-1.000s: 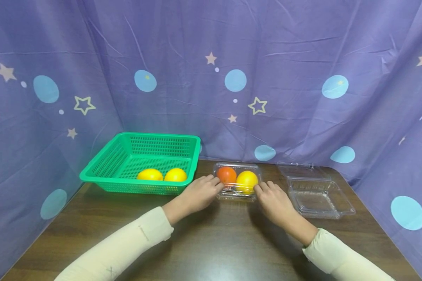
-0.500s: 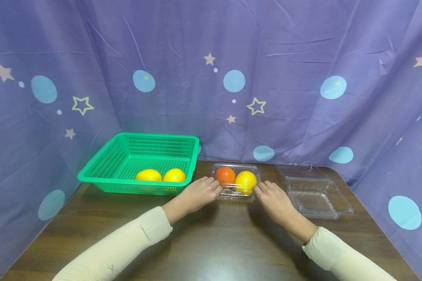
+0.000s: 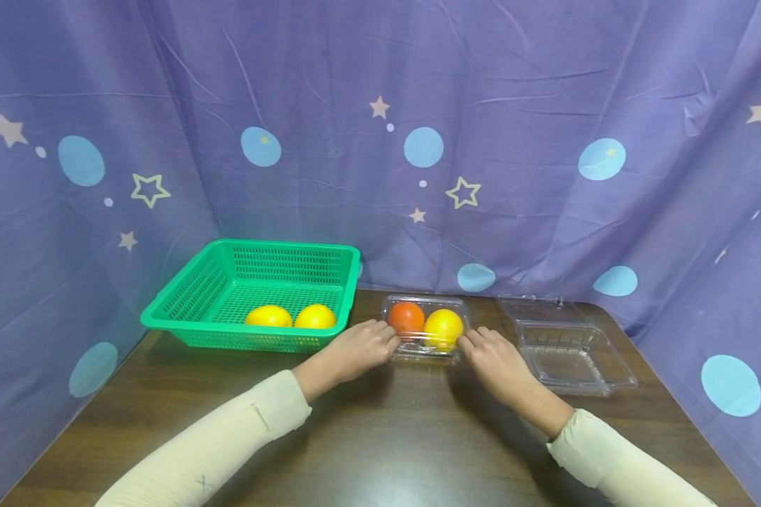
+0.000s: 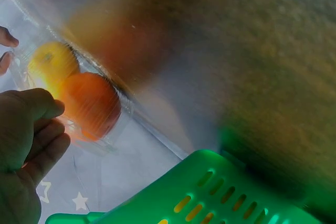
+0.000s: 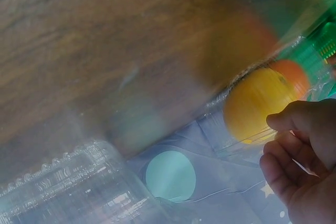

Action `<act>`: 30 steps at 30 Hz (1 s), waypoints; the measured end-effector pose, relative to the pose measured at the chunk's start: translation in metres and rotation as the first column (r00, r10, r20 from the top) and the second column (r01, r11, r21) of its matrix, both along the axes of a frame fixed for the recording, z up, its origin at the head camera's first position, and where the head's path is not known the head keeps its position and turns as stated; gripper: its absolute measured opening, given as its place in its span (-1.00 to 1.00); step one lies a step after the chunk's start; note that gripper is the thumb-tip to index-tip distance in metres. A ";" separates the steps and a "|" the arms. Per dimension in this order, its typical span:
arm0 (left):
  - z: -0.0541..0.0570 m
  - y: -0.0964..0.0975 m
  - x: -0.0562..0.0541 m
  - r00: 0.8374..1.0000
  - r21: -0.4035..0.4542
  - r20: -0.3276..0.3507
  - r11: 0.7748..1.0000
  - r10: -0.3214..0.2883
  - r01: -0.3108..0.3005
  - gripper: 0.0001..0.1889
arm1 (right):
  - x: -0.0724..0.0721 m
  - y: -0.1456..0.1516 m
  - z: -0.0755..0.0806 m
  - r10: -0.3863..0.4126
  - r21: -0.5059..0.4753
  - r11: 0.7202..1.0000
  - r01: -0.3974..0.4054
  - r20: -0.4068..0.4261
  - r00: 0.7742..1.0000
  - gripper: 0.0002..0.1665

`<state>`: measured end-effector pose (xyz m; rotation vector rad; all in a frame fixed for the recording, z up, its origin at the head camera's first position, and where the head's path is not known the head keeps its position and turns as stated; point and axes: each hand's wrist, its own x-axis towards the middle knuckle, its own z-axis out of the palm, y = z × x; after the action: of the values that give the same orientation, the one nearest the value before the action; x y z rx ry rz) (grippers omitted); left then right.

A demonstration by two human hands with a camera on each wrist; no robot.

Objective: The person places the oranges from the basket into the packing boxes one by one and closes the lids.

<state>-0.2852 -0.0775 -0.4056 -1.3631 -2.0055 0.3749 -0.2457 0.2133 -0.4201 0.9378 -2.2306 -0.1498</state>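
Note:
A clear plastic clamshell box sits at the back middle of the table with its lid down. Through the plastic I see an orange-red round fruit on the left and a yellow round fruit beside it. My left hand pinches the box's left front corner between thumb and fingers. At the opposite front corner, my right hand pinches the rim in the same way. The left wrist view has the left thumb and curled fingers at the box edge, close by the orange-red fruit.
To the left stands a green slotted basket holding two yellow fruits. On the right lies a second clear clamshell box, lid folded back, with no fruit inside. Behind the brown wooden table hangs a purple curtain.

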 end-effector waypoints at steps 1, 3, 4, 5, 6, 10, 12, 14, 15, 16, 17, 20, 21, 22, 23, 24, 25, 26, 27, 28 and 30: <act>0.000 0.000 0.000 1.000 -0.002 0.002 1.000 0.000 0.000 -0.85 | 0.000 0.000 0.000 0.004 -0.001 1.000 -0.004 0.002 1.000 -0.72; 0.000 0.000 -0.001 1.000 -0.009 0.005 1.000 0.001 -0.001 -0.86 | -0.001 0.001 0.000 0.011 -0.003 1.000 -0.011 0.004 1.000 -0.72; 0.000 0.000 -0.001 1.000 -0.013 0.005 1.000 0.002 -0.002 -0.87 | -0.001 0.002 0.000 0.013 -0.003 1.000 -0.013 0.005 1.000 -0.73; 0.000 0.000 -0.002 1.000 -0.016 0.005 1.000 0.004 -0.004 -0.86 | -0.002 0.002 0.000 0.016 -0.003 1.000 -0.016 0.006 1.000 -0.74; 0.000 0.000 -0.002 1.000 -0.020 0.005 1.000 0.005 -0.005 -0.86 | -0.002 0.002 0.000 0.019 -0.001 1.000 -0.019 0.006 1.000 -0.74; -0.001 0.000 -0.003 1.000 -0.024 0.008 1.000 0.008 -0.007 -0.85 | -0.003 0.003 0.001 0.033 0.006 0.999 -0.033 0.004 0.999 -0.74; -0.001 -0.001 -0.003 1.000 -0.022 0.013 1.000 0.007 -0.007 -0.85 | -0.003 0.004 0.001 0.041 0.008 0.999 -0.041 0.006 0.999 -0.74; -0.001 -0.001 -0.002 1.000 -0.019 0.019 1.000 0.009 -0.009 -0.85 | -0.003 0.004 0.001 0.047 0.006 0.999 -0.047 0.012 0.999 -0.73; 0.000 -0.001 -0.002 1.000 -0.018 0.020 1.000 0.011 -0.011 -0.85 | -0.003 0.004 0.001 0.051 0.005 0.999 -0.051 0.016 0.999 -0.73; 0.000 -0.001 -0.002 1.000 -0.017 0.022 1.000 0.011 -0.011 -0.85 | -0.003 0.004 0.001 0.054 0.003 0.999 -0.054 0.020 0.998 -0.73; 0.001 -0.002 -0.002 1.000 -0.017 0.021 1.000 0.013 -0.012 -0.85 | -0.003 0.004 0.002 0.056 0.002 0.998 -0.056 0.025 0.998 -0.73; 0.000 -0.002 -0.002 1.000 -0.013 0.019 1.000 0.011 -0.011 -0.85 | -0.003 0.004 0.003 0.058 -0.002 0.998 -0.058 0.031 0.998 -0.73; 0.000 -0.002 -0.002 1.000 -0.012 0.017 1.000 0.010 -0.009 -0.85 | -0.003 0.004 0.003 0.057 -0.001 0.998 -0.057 0.030 0.998 -0.73; 0.000 -0.001 -0.003 1.000 -0.011 0.017 1.000 0.008 -0.008 -0.85 | -0.004 0.004 0.003 0.056 0.000 0.998 -0.056 0.030 0.998 -0.74; 0.000 -0.001 -0.003 1.000 -0.012 0.017 1.000 0.007 -0.007 -0.85 | -0.004 0.003 0.003 0.054 0.001 0.999 -0.054 0.031 0.998 -0.74; 0.000 -0.001 -0.003 1.000 -0.011 0.019 1.000 0.006 -0.006 -0.85 | -0.004 0.003 0.003 0.053 0.003 0.999 -0.053 0.031 0.998 -0.74; -0.001 -0.001 -0.004 1.000 -0.011 0.021 1.000 0.007 -0.007 -0.85 | -0.004 0.003 0.004 0.052 0.005 0.999 -0.052 0.033 0.998 -0.74; -0.001 -0.001 -0.004 1.000 -0.012 0.023 1.000 0.007 -0.007 -0.85 | -0.004 0.003 0.004 0.051 0.008 0.999 -0.052 0.035 0.998 -0.74; 0.000 -0.001 -0.003 1.000 -0.013 0.025 1.000 0.009 -0.008 -0.85 | -0.004 0.003 0.004 0.051 0.012 0.999 -0.051 0.037 0.998 -0.74; 0.000 -0.001 -0.003 1.000 -0.015 0.028 1.000 0.011 -0.011 -0.85 | -0.004 0.003 0.004 0.050 0.015 0.999 -0.051 0.039 0.998 -0.74; 0.000 -0.001 -0.002 0.999 -0.017 0.041 1.000 0.018 -0.017 -0.83 | -0.003 0.003 0.004 0.050 0.017 0.999 -0.051 0.044 0.998 -0.73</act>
<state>-0.2871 -0.0782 -0.4055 -1.3740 -2.0532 0.3749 -0.2492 0.2159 -0.4165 1.0149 -2.2463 -0.1280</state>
